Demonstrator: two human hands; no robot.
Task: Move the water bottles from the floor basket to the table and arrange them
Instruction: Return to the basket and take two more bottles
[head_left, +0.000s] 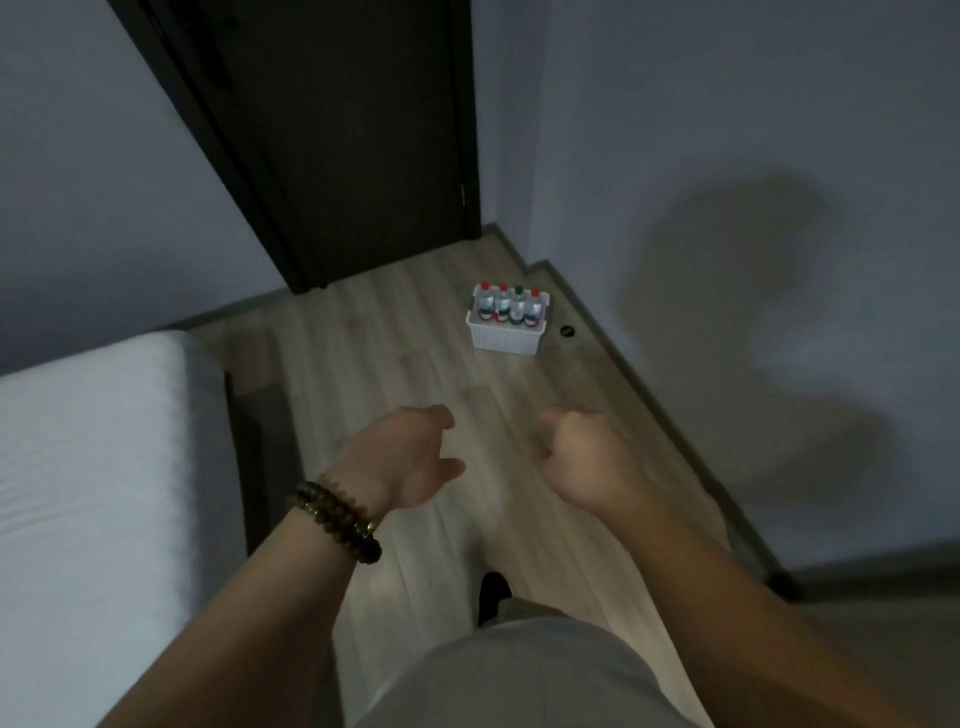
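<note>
A white slatted basket stands on the wooden floor near the wall corner, well ahead of me. Several clear water bottles stand upright in it, most with red caps and one with a green cap. My left hand, with beaded bracelets on its wrist, hangs in front of me with loosely curled fingers and holds nothing. At the same height my right hand is also empty, fingers loosely curled. Both hands are far short of the basket. No table is in view.
A dark door stands shut at the back. A white mattress on a dark frame runs along the left. Grey walls close the right side. A small dark round object lies on the floor right of the basket.
</note>
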